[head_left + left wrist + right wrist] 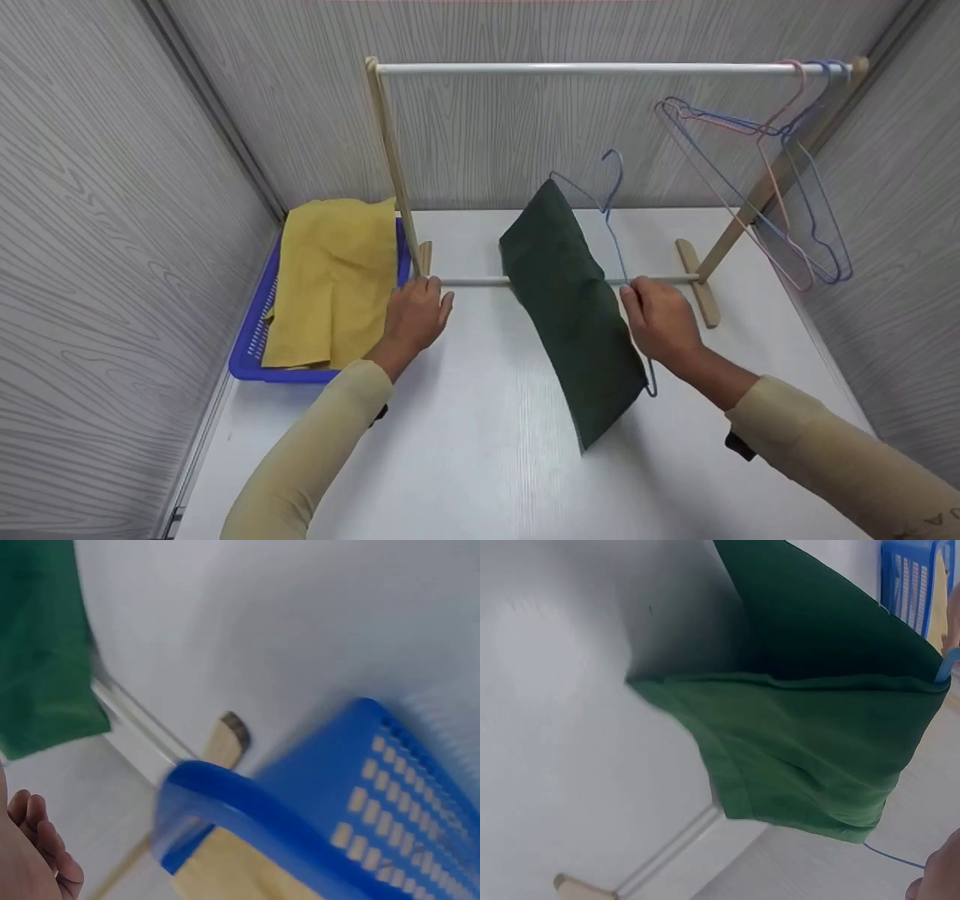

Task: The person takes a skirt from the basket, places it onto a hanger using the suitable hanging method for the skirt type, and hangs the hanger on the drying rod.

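Note:
A dark green cloth (574, 315) drapes over the bar of a blue wire hanger (615, 240), its two layers hanging apart in the right wrist view. My right hand (664, 319) grips the hanger along its side, holding it up tilted over the table. The hanger's hook points away toward the back wall. Over on the left, my left hand (416, 315) hovers between the cloth and the basket with fingers loosely curled and nothing in them. In the left wrist view that hand's fingers (46, 840) show beside the green cloth (45, 652).
A blue plastic basket (250, 349) with yellow cloth (330, 281) in it stands at the left. Behind the hands rises a wooden rack with a white top rail (585, 68) and a low crossbar (472, 282). Several pink and blue hangers (765, 135) hang at its right end.

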### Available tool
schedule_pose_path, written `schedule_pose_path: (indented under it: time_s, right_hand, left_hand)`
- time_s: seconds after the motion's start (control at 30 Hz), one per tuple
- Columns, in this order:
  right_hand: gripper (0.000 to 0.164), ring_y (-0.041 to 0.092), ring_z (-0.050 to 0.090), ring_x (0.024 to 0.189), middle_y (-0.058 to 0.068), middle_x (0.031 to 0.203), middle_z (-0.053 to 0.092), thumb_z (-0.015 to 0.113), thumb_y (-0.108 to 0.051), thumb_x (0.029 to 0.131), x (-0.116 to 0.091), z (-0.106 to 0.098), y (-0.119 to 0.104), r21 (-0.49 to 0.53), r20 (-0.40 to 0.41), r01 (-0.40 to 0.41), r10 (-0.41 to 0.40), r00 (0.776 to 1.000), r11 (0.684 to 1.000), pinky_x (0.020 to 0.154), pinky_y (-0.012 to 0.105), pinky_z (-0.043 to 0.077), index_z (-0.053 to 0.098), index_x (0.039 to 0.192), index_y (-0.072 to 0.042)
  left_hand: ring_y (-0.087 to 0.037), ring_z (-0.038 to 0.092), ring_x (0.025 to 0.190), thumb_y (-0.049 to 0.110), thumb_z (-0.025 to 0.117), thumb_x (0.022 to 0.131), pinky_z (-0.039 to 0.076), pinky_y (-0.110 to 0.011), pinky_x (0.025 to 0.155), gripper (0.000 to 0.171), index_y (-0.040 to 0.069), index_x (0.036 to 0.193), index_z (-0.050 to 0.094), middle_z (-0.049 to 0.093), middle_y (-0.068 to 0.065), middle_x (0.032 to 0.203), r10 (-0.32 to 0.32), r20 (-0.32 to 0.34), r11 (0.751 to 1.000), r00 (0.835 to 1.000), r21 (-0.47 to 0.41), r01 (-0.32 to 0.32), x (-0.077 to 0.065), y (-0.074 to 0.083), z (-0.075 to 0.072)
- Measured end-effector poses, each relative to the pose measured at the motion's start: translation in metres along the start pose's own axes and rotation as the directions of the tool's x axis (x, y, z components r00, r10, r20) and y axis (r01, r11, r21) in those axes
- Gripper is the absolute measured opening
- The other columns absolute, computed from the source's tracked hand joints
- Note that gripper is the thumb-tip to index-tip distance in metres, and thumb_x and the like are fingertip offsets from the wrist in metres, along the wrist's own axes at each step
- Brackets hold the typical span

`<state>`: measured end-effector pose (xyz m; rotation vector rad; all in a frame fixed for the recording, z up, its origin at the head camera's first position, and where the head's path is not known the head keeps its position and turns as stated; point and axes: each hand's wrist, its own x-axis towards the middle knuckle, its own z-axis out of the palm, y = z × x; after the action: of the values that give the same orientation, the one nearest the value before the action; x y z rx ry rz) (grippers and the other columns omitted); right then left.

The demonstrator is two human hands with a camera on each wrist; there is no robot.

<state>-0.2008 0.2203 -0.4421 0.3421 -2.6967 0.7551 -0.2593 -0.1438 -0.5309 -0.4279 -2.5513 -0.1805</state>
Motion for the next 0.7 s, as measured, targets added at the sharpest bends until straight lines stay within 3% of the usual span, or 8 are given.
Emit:
schedule_pose_path:
  time_s: [0.23, 0.4, 0.6, 0.7]
  right_hand:
    - [0.035, 0.027, 0.051, 0.072, 0.014, 0.078, 0.056, 0.045, -0.027, 0.106, 0.016, -0.028, 0.008, -0.022, -0.031, -0.009, 0.009, 0.999, 1.0, 0.065, 0.04, 0.043, 0.063, 0.095, 0.0]
    - [0.038, 0.028, 0.05, 0.074, 0.015, 0.079, 0.055, 0.043, -0.028, 0.106, 0.025, -0.048, 0.013, -0.047, -0.061, -0.017, 0.014, 0.998, 0.999, 0.068, 0.042, 0.043, 0.062, 0.095, 0.001]
    - [0.043, 0.03, 0.051, 0.08, 0.016, 0.084, 0.056, 0.039, -0.033, 0.106, 0.035, -0.068, 0.019, -0.067, -0.089, -0.068, 0.062, 0.994, 0.995, 0.072, 0.045, 0.044, 0.063, 0.099, 0.002]
    - [0.045, 0.03, 0.05, 0.082, 0.018, 0.087, 0.056, 0.038, -0.034, 0.107, 0.04, -0.077, 0.022, -0.085, -0.105, -0.082, 0.073, 0.992, 0.993, 0.073, 0.046, 0.043, 0.063, 0.101, 0.003]
  left_hand:
    - [-0.033, 0.06, 0.068, 0.027, 0.064, 0.095, 0.045, -0.046, 0.057, 0.028, 0.0, 0.091, 0.06, 0.06, -0.015, 0.074, -0.091, 0.023, 0.996, 0.996, -0.025, 0.091, -0.015, -0.025, 0.002]
    - [-0.035, 0.061, 0.074, 0.028, 0.061, 0.097, 0.047, -0.048, 0.062, 0.03, -0.001, 0.093, 0.06, 0.062, -0.017, 0.079, -0.14, 0.111, 0.99, 0.984, -0.01, 0.141, -0.023, -0.032, 0.002]
    - [-0.037, 0.062, 0.075, 0.029, 0.061, 0.096, 0.047, -0.05, 0.064, 0.032, -0.003, 0.09, 0.059, 0.061, -0.019, 0.08, -0.16, 0.15, 0.987, 0.976, -0.006, 0.163, -0.032, -0.038, 0.004]
    - [-0.036, 0.061, 0.077, 0.03, 0.062, 0.096, 0.048, -0.049, 0.065, 0.034, -0.003, 0.096, 0.058, 0.061, -0.019, 0.084, -0.195, 0.218, 0.979, 0.956, -0.017, 0.204, -0.036, -0.04, 0.005]
